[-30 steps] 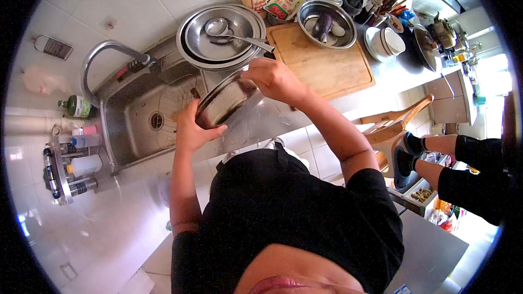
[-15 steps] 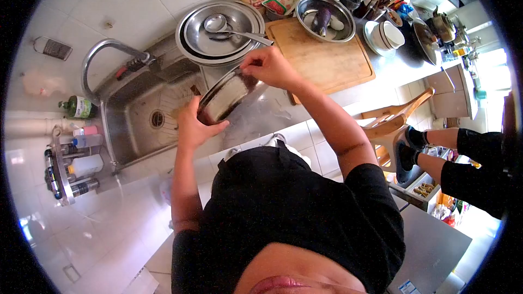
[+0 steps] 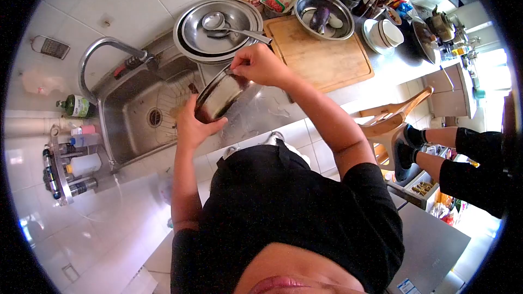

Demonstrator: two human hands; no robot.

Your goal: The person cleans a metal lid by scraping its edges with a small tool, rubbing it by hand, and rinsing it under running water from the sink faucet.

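A shiny stainless steel basin (image 3: 222, 98) is tilted on its side between my hands, over the right edge of the sink and the wet counter. My left hand (image 3: 195, 122) grips its lower left end, thumb stretched along the near side and fingers behind. At the upper right end, my right hand (image 3: 259, 65) is closed with fingers pinched at the rim. Just beyond are stacked metal basins (image 3: 182, 49), with a ladle (image 3: 213, 20) lying in the top one, its handle pointing toward my right hand.
On the left is the sink (image 3: 131, 117) with its curved faucet (image 3: 87, 57). A wooden cutting board (image 3: 321, 65) lies right of my hands, beside a metal bowl holding an eggplant (image 3: 320, 19). White bowls (image 3: 389, 32) stand farther right. Another person's feet (image 3: 406, 152) show near a wooden chair (image 3: 381, 122).
My right hand has shifted slightly left along the basin's rim. The basin has turned a little, and my left hand keeps its hold. The whole view has moved slightly.
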